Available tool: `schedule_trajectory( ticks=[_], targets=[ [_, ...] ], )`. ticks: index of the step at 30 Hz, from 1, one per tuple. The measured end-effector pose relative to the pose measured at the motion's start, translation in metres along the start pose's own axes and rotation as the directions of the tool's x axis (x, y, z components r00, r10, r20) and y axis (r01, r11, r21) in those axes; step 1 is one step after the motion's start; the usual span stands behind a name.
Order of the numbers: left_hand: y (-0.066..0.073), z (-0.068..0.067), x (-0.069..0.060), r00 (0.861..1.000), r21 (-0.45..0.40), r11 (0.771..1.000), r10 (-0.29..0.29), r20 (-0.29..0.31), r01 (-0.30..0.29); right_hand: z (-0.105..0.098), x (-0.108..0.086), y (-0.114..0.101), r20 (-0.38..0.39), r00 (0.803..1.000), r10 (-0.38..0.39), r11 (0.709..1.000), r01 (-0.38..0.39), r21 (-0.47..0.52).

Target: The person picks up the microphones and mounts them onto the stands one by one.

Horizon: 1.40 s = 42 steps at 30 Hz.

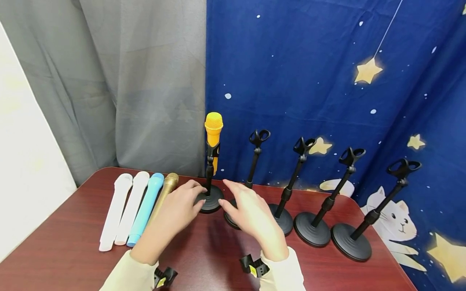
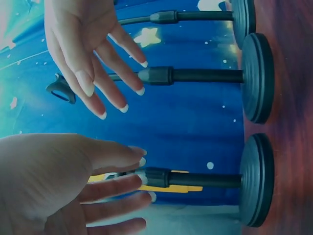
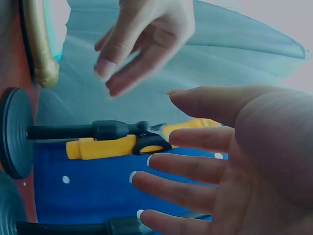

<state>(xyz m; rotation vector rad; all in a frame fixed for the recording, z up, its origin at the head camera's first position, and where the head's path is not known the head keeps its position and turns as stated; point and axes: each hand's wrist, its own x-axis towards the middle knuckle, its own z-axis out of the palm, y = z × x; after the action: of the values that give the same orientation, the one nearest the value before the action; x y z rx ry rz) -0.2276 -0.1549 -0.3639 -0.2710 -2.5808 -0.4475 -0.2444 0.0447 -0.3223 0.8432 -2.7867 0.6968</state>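
A yellow microphone [image 1: 213,131] sits upright in the clip of a black tabletop stand [image 1: 209,174] at the back of the table. My left hand [image 1: 182,206] hovers in front and to the left of that stand, fingers loosely bent with nothing in them. On the other side is my right hand [image 1: 251,208], its fingers extended and holding nothing; it hides part of the neighbouring stand [image 1: 253,165]. Both wrist views show gaps between the hands and the yellow microphone [image 3: 105,148]. A gold microphone [image 1: 170,184] lies partly behind my left forearm.
Left on the table lie two white microphones [image 1: 115,210] and a light blue one [image 1: 145,208], side by side. Several black stands [image 1: 316,226] with unfilled clips form a row to the right. Grey and blue star-patterned curtains [image 1: 291,81] hang behind the reddish-brown table [image 1: 58,242].
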Motion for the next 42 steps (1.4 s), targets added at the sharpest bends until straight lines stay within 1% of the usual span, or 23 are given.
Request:
schedule_trajectory(
  ticks=[4,9,12,14,17,20,23,26,28,30,32,34,37,39,42],
  targets=[
    [-0.005,-0.006,0.000,0.999,-0.002,0.999,-0.046,0.017,0.046,-0.007,-0.002,0.002,-0.045,0.999,0.006,1.000,-0.006,0.014],
    [-0.015,-0.015,0.001,0.992,-0.009,0.993,-0.119,0.042,0.120,-0.011,-0.001,0.008,-0.104,0.993,0.051,0.998,-0.046,0.054],
    [-0.022,-0.021,0.000,0.986,-0.014,0.987,-0.157,0.056,0.158,-0.010,0.002,0.013,-0.174,0.982,0.074,0.993,-0.056,0.107],
    [-0.028,-0.023,0.000,0.979,-0.015,0.981,-0.190,0.067,0.192,-0.009,0.004,0.017,-0.236,0.969,0.072,0.988,-0.037,0.151],
    [-0.037,-0.026,-0.001,0.970,-0.016,0.971,-0.236,0.064,0.237,-0.008,0.008,0.022,-0.328,0.942,0.073,0.975,0.003,0.223],
    [-0.045,-0.026,-0.002,0.961,-0.010,0.963,-0.269,0.059,0.270,-0.010,0.009,0.026,-0.411,0.907,0.091,0.962,0.027,0.273],
    [-0.052,-0.025,-0.002,0.951,0.004,0.953,-0.301,0.075,0.301,-0.012,0.010,0.028,-0.489,0.863,0.130,0.949,0.034,0.314],
    [-0.057,-0.021,-0.004,0.940,0.032,0.945,-0.327,0.102,0.325,-0.014,0.010,0.031,-0.561,0.811,0.167,0.941,0.039,0.336],
    [-0.060,-0.019,-0.005,0.932,0.045,0.940,-0.340,0.125,0.337,-0.015,0.010,0.033,-0.599,0.779,0.186,0.942,0.033,0.335],
    [-0.062,-0.017,-0.006,0.925,0.055,0.937,-0.350,0.149,0.345,-0.015,0.010,0.034,-0.627,0.752,0.205,0.941,0.025,0.339],
    [-0.065,-0.015,-0.007,0.919,0.063,0.935,-0.356,0.170,0.350,-0.015,0.011,0.036,-0.648,0.729,0.221,0.937,0.025,0.348],
    [-0.067,-0.013,-0.007,0.912,0.073,0.931,-0.365,0.190,0.357,-0.014,0.011,0.037,-0.663,0.712,0.233,0.934,0.025,0.356],
    [-0.072,-0.010,-0.008,0.899,0.087,0.923,-0.384,0.212,0.374,-0.013,0.012,0.040,-0.677,0.694,0.244,0.930,0.029,0.365],
    [-0.074,-0.008,-0.008,0.888,0.094,0.916,-0.402,0.222,0.391,-0.013,0.013,0.041,-0.683,0.688,0.247,0.931,0.029,0.365],
    [-0.077,-0.005,-0.009,0.880,0.099,0.908,-0.418,0.224,0.406,-0.013,0.013,0.042,-0.683,0.687,0.248,0.931,0.026,0.364]
  ],
)
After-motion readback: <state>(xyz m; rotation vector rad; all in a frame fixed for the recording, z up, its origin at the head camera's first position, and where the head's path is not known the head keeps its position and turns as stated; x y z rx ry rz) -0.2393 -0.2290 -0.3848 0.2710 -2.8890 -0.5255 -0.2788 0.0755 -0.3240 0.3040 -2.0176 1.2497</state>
